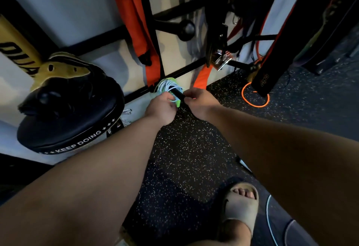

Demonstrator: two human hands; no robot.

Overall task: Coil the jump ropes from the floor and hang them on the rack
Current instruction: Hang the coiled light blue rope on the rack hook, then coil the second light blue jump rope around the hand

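A coiled pale-blue jump rope (167,86) with green and black handles sits between my two hands, low in front of the black rack (175,25). My left hand (161,107) grips the coil and a green handle. My right hand (200,101) pinches the black handle (178,95) from the right. Another orange rope (255,98) lies looped on the speckled floor to the right. A light-blue rope (269,218) trails on the floor at the lower right.
A black and gold punch pad (68,109) lies at the left against the wall. Orange straps (139,22) and dark gear hang from the rack. A black peg with a ball end (185,28) sticks out. My sandalled foot (239,206) stands on the floor.
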